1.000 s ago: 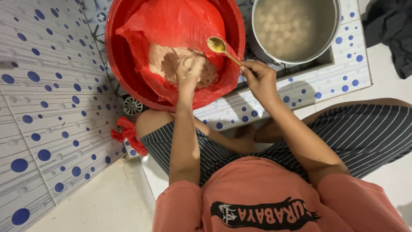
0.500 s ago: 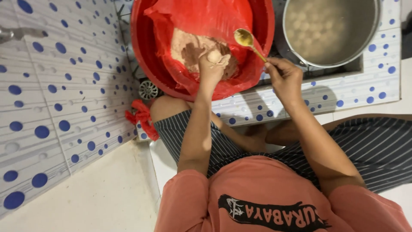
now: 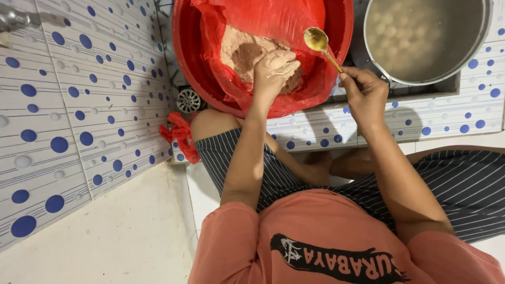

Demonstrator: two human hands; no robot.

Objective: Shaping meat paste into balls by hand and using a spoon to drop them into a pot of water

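The left hand [image 3: 274, 66] is fisted around a lump of pinkish paste [image 3: 239, 50] in the bag-lined red basin [image 3: 184, 63], while the right hand [image 3: 363, 92] pinches a gold spoon [image 3: 319, 41] beside it, bowl up, ready to scoop, left of the steel pot [image 3: 428, 37] of pale balls.

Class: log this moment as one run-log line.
left hand: grip in paste, red basin | right hand: grips spoon | pot: pale balls

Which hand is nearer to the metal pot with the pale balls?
The right hand: it holds the spoon just beside the pot. The left hand is farther away, in the paste inside the red basin.
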